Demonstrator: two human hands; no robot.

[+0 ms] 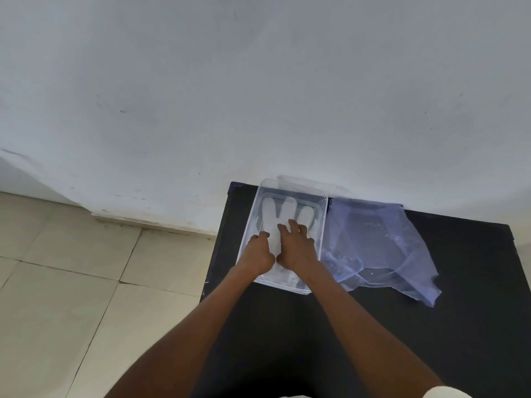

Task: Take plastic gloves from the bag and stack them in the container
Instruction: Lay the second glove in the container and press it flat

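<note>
Head view looks down on a black table (373, 326) set against a pale grey wall (258, 81), with beige floor tiles (71, 282) to the left. A clear rectangular plastic container (321, 225) sits near the table's far left corner, its long axis running away from the person toward the wall. Inside it lies a flat stack of translucent white plastic gloves (288, 208), long axis matching the container's, fingers pointing toward the wall and cuff end toward the person at the near wall of the container. Three glove fingers show beyond the hands; any others, and the palm area, are covered. The left hand (258, 254) rests on the left part of the gloves with its fingers curled down onto the plastic; whether its grip pinches a layer or only presses cannot be told. The right hand (296, 248) lies spread and flat on the middle of the gloves, grip released, pressing down. How many gloves make up the stack is hard to make out. Just right of the container, touching its side, a crumpled clear bluish plastic bag (379, 248) lies flat on the table. Behind the container, a second clear plastic edge (310, 183) shows against the wall, its shape unclear.
</note>
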